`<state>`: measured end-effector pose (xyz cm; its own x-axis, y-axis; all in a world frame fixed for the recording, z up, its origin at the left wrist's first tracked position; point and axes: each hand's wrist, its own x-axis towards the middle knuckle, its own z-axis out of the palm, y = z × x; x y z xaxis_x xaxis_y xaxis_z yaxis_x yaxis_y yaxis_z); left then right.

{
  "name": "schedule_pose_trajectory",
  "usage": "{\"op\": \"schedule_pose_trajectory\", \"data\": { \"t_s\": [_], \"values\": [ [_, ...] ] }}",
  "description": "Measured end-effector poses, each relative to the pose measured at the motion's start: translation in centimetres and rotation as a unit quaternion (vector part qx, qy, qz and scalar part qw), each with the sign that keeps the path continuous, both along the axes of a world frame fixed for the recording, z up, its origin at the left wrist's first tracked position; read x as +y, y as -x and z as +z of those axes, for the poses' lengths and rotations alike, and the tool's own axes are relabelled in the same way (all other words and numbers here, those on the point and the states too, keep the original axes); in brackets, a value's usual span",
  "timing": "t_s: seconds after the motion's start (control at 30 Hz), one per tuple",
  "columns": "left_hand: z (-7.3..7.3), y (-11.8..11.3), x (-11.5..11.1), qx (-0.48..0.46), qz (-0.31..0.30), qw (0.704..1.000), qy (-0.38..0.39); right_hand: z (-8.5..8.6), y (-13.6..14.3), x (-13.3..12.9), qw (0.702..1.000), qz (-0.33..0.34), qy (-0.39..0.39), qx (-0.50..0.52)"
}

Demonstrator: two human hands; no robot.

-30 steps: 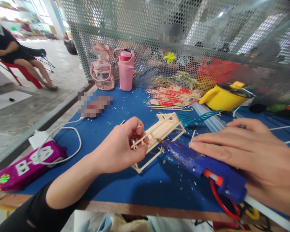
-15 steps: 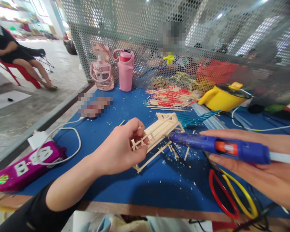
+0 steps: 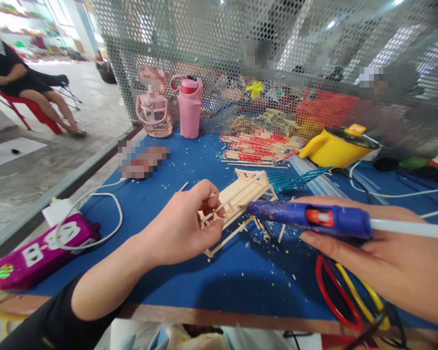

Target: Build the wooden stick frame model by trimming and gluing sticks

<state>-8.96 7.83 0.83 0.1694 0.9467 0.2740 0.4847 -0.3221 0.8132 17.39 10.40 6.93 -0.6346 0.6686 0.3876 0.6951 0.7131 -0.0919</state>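
A small frame of pale wooden sticks lies slanted on the blue table. My left hand pinches a thin stick at its near left end, thumb and fingers closed. From the right, my right hand is wrapped round a blue glue gun with a white glue stick in its back. The gun's dark tip touches or nearly touches the middle of the wooden frame; which of the two is unclear. Wood crumbs and short stick pieces lie under and beside the frame.
Behind are a stick pile, a yellow pot and two pink bottles. A purple power strip lies left. Red and yellow handles lie under my right hand. A seated person is at the far left.
My right hand and the glue gun have moved a little left along the wooden frame. My left hand has hardly moved and still pinches the stick.
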Motion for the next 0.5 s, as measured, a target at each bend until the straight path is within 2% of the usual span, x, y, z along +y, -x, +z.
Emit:
{"op": "schedule_pose_trajectory", "data": {
  "t_s": [0.2,0.5],
  "values": [
    [0.03,0.04,0.05,0.006,-0.005,1.000,-0.008,0.60,0.14,0.14,0.999,0.001,-0.036,-0.013],
    [0.09,-0.07,-0.03,0.013,0.004,1.000,0.002,0.97,0.82,0.01,0.999,0.030,-0.007,-0.034]
  ]
}}
